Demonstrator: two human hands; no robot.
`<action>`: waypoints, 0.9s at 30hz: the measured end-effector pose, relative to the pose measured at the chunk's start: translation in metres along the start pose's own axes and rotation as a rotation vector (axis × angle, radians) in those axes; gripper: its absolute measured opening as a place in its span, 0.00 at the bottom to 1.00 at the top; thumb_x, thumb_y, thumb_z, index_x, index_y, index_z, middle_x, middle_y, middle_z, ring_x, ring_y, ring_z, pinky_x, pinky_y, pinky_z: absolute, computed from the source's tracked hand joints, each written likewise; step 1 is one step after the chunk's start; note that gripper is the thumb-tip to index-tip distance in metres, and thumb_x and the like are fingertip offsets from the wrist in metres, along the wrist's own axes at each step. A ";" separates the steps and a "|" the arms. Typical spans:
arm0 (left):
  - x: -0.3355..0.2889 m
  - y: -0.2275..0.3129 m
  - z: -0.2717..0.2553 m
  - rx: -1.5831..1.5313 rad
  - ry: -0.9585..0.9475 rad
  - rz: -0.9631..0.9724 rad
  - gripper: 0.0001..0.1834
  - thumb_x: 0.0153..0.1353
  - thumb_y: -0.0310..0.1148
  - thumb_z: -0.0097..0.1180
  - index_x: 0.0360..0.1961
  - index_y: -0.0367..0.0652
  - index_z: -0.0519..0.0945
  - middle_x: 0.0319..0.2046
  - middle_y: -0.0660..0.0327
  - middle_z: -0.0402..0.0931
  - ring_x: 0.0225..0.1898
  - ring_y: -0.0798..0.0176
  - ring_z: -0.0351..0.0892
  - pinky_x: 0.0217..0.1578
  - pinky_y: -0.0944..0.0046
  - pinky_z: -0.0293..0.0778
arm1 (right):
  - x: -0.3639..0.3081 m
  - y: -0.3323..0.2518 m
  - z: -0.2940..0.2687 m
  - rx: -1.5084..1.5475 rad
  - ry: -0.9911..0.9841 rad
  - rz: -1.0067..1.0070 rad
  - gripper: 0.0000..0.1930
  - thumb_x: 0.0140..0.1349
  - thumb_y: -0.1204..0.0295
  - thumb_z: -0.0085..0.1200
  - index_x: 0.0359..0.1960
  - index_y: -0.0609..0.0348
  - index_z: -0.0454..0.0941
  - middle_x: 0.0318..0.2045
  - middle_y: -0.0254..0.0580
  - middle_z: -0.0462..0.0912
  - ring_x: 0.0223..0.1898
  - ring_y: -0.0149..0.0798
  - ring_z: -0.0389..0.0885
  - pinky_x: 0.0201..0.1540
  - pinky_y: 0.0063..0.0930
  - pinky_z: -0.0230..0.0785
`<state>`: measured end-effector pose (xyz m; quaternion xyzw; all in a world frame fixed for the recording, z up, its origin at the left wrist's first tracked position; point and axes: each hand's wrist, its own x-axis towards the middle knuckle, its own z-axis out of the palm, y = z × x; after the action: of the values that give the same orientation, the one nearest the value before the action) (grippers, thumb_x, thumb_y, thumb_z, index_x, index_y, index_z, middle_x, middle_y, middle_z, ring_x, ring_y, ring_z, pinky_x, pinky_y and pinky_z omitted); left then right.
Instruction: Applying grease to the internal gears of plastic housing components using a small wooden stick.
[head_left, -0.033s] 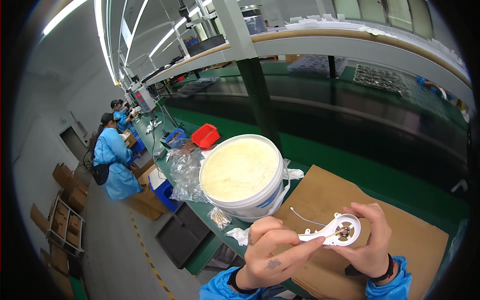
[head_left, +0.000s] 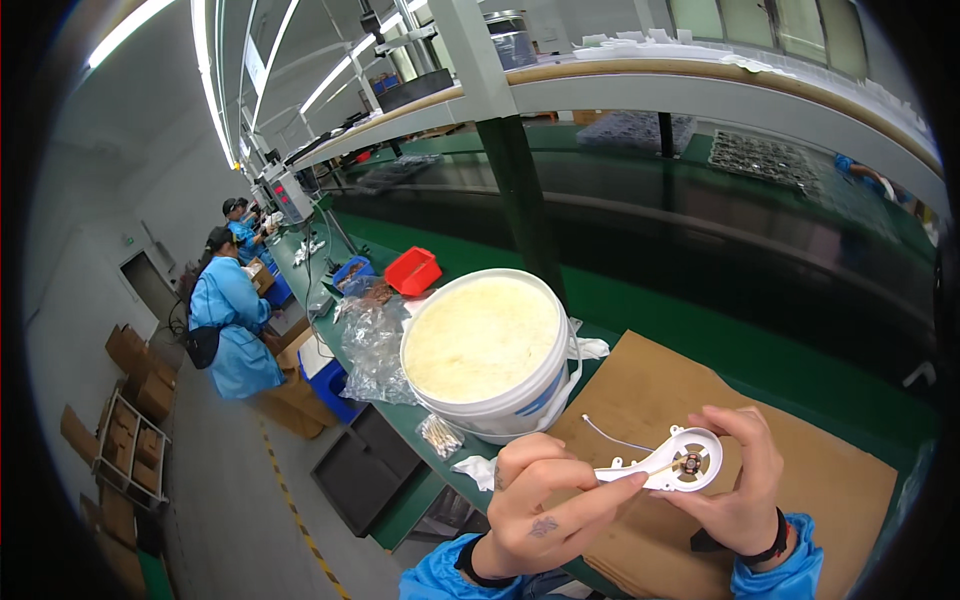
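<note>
My right hand (head_left: 745,480) grips a white plastic fan housing (head_left: 712,462) by its round end, with the thumb below and the fingers above. A small dark circuit part (head_left: 691,464) sits at the spoked centre of the round end. My left hand (head_left: 550,500) is closed, its fingertips at the narrow end of the housing, pinching a thin pale stick (head_left: 664,469) like a cotton swab. The stick's far end reaches the circuit part. A white lead with a small plug (head_left: 610,437) trails up from the housing. Both hands are above a cardboard sheet (head_left: 820,460).
A large white bucket (head_left: 560,385) with a pale yellow top stands left of the cardboard. Beside it lie a pack of cotton swabs (head_left: 440,437), white tissue (head_left: 475,471), clear plastic bags (head_left: 375,350) and a red bin (head_left: 412,271). Co-workers in blue gowns (head_left: 235,330) stand further left.
The stick's tip has shifted slightly at the housing's centre. Both hands keep their hold and place.
</note>
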<state>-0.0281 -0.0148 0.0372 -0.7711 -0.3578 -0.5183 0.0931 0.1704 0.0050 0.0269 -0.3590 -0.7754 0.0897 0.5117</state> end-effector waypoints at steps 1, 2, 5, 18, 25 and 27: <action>-0.001 -0.001 0.000 0.000 0.050 -0.012 0.21 0.29 0.25 0.70 0.31 0.54 0.87 0.26 0.70 0.67 0.33 0.64 0.65 0.34 0.64 0.69 | 0.001 0.001 0.001 -0.009 -0.006 0.005 0.40 0.31 0.69 0.77 0.49 0.62 0.68 0.37 0.48 0.79 0.38 0.42 0.80 0.42 0.32 0.73; -0.002 -0.002 0.000 0.001 0.054 -0.011 0.21 0.29 0.25 0.70 0.31 0.54 0.87 0.26 0.70 0.67 0.33 0.64 0.65 0.34 0.64 0.69 | 0.001 0.001 0.000 -0.010 -0.007 0.001 0.40 0.31 0.69 0.77 0.49 0.62 0.68 0.37 0.48 0.79 0.38 0.42 0.80 0.42 0.32 0.73; -0.004 -0.005 -0.002 -0.012 0.105 -0.033 0.19 0.32 0.22 0.68 0.31 0.50 0.87 0.26 0.69 0.67 0.32 0.63 0.66 0.34 0.63 0.70 | 0.003 0.003 -0.001 -0.020 -0.021 0.005 0.41 0.30 0.65 0.78 0.49 0.62 0.69 0.37 0.48 0.79 0.37 0.42 0.80 0.42 0.31 0.72; -0.029 0.005 0.038 -0.662 0.417 -0.511 0.12 0.53 0.15 0.59 0.39 0.35 0.83 0.32 0.62 0.70 0.28 0.73 0.71 0.26 0.77 0.67 | -0.015 -0.002 0.030 0.437 -0.187 0.247 0.38 0.38 0.69 0.75 0.51 0.66 0.67 0.47 0.49 0.76 0.49 0.40 0.78 0.52 0.31 0.71; -0.027 0.005 0.032 -0.675 0.456 -0.605 0.09 0.57 0.16 0.56 0.39 0.33 0.82 0.34 0.62 0.70 0.25 0.77 0.71 0.22 0.79 0.66 | -0.010 -0.002 0.024 0.878 -0.281 0.525 0.39 0.41 0.79 0.71 0.58 0.68 0.64 0.52 0.51 0.74 0.57 0.42 0.73 0.59 0.34 0.68; -0.027 0.005 0.032 -0.698 0.458 -0.604 0.09 0.57 0.16 0.56 0.39 0.32 0.81 0.34 0.62 0.70 0.25 0.77 0.72 0.22 0.79 0.66 | -0.008 -0.003 0.022 0.968 -0.297 0.578 0.40 0.42 0.83 0.70 0.59 0.69 0.63 0.53 0.51 0.74 0.58 0.42 0.72 0.61 0.35 0.67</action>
<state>-0.0072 -0.0143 0.0012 -0.4851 -0.3407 -0.7663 -0.2476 0.1522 0.0033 0.0127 -0.2651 -0.5801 0.6193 0.4580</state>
